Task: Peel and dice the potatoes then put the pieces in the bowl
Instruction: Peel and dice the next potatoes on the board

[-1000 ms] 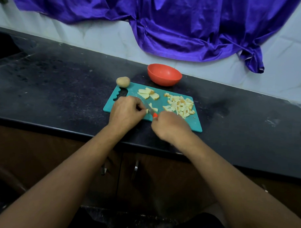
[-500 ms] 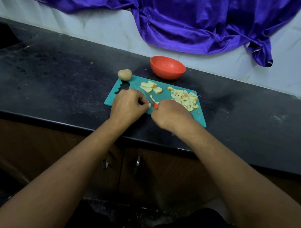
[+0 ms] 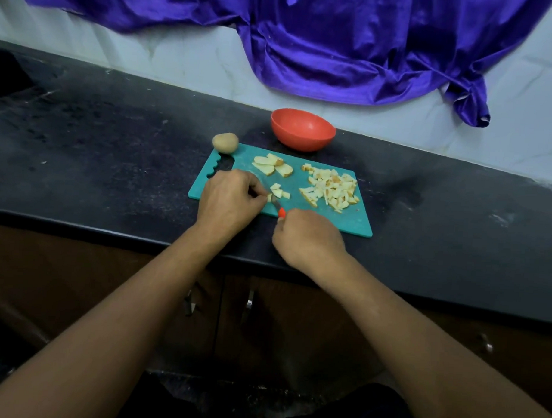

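1. The left hand (image 3: 231, 201) lies on the near left part of the teal cutting board (image 3: 333, 220). Its fingers are curled down and pinch a small potato piece (image 3: 269, 197) against the board.
2. The right hand (image 3: 308, 238) is clenched round the knife (image 3: 281, 212). Only the orange tip of the handle and a short run of blade show.
3. The potato piece sits between the two hands, ahead and to the left of the right hand. The blade slants from the handle up and left to it, ending just beside the left fingertips. The next cut probably has to fall on the side away from those fingertips.
4. A few cut bits (image 3: 280, 191) lie just right of the held piece. Three slices (image 3: 271, 166) wait farther back, and a pile of dice (image 3: 330, 189) covers the board's right side, nearer the right hand.
5. An unpeeled whole potato (image 3: 225, 142) sits at the board's far left corner. The red bowl (image 3: 302, 137) stands on the dark tabletop (image 3: 113, 159) just behind the board and looks empty.
6. The task seems partway done, with no pieces moved to the bowl yet.
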{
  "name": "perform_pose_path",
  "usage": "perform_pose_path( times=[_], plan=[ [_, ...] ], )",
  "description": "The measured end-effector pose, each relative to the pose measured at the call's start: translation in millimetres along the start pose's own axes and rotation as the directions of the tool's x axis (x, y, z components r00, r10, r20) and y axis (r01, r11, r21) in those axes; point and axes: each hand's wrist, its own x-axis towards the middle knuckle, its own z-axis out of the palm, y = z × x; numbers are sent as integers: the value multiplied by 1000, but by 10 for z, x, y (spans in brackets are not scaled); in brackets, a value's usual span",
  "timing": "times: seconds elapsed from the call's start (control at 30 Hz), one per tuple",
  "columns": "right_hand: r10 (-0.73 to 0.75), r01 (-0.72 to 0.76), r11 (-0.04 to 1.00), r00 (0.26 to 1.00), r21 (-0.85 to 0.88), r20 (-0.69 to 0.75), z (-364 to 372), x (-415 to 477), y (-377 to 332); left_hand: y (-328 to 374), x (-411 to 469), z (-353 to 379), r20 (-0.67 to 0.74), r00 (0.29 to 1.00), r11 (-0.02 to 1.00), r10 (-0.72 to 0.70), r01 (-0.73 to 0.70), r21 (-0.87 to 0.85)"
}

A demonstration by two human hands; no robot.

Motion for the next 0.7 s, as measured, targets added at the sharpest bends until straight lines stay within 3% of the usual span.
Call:
perform_pose_path(
  times=[0.17,0.43,0.6,0.7],
  plan=[
    [0,1,998,1000,57,-11,-245,36,-34,-37,-10,2,-7,1000,1000,0,0,21],
    [-1,1,998,1000,-63,8,-147,40,-169,-25,-12,13,-10,1000,999,1,0,49],
    [-41,30,981,998,-189,-56,82,-26,-183,-32,-18,5,-23,1000,999,13,-12,48],
    [-46,43,992,999,-115,-25,45,13,-112,-19,-20,-8,-20,1000,999,9,-8,46]
  ],
)
